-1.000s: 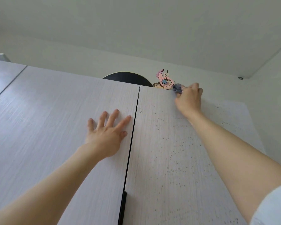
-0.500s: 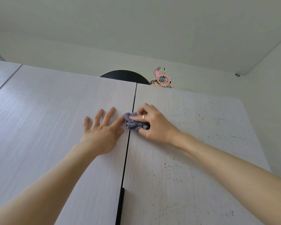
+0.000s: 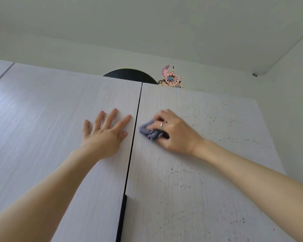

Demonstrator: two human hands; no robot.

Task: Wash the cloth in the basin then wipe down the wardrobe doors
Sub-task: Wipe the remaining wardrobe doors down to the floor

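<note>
Wardrobe doors (image 3: 191, 172), pale woodgrain, speckled w/ spots. R hand (image 3: 173, 131) fingers bunch purple cloth (image 3: 150, 132) beside centre gap; L hand (image 3: 105, 135) splayed flat. Step: wiping. Next: likely sweep over specks.

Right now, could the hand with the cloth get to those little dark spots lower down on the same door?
Probably yes. The right hand grips the cloth flat against the right door, and the dark specks lie just below it on bare door, with nothing between.
</note>
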